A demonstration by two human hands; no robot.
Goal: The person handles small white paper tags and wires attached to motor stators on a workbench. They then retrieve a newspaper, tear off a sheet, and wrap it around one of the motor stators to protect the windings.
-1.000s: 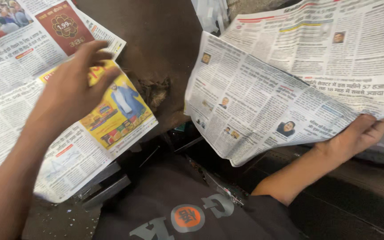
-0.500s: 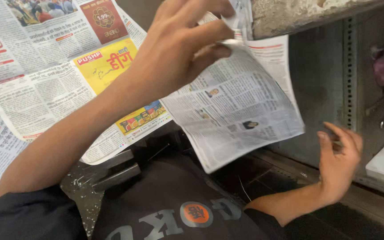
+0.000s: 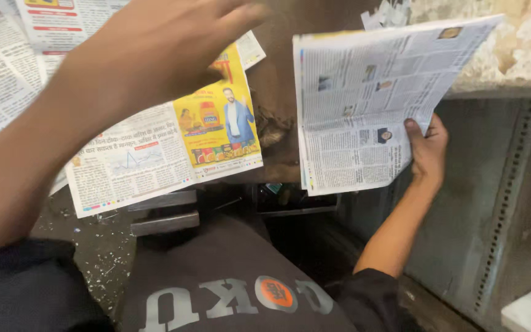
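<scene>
Gripping a folded newspaper sheet (image 3: 364, 104) at its lower edge with the right hand (image 3: 428, 150), left hand (image 3: 155, 52) spread empty above sheets already laid (image 3: 161, 154) on the surface (image 3: 278, 80).

The person wears a dark, near-black shirt (image 3: 228, 276) with short sleeves; both forearms are bare from above the elbow down. Across the chest runs a row of large, blocky pale grey letters, seen upside down from the head camera, and among them sits a round orange badge (image 3: 276, 292) with a small dark mark at its middle. The cloth looks soft and slightly creased. The left hand (image 3: 161, 49) is bare, with no ring, watch or band showing. The right hand (image 3: 428, 150) is likewise bare, and its wrist carries nothing.
</scene>
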